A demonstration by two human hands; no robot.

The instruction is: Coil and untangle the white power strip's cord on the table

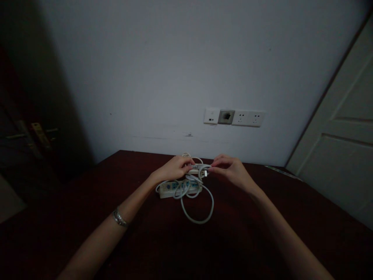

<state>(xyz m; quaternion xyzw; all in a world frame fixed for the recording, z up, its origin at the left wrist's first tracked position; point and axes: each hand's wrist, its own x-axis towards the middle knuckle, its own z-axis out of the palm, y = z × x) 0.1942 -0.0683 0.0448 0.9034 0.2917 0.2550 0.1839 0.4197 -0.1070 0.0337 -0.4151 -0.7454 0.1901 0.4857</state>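
A white power strip [167, 189] lies on the dark red table [87, 210] near its far edge. A white cable [198, 217] loops over the strip and forward onto the table. My left hand [175, 168] is closed around a bundle of that cable above the strip. My right hand [230, 169] pinches the cable's white plug end [205, 171], its fingertips almost meeting those of the left hand. A silver bracelet [120, 218] sits on my left wrist.
Wall sockets [234, 117] sit in a row on the white wall behind the table. A white door [340, 155] stands at the right. A dark door with a brass handle [39, 136] is at the left. The room is dim.
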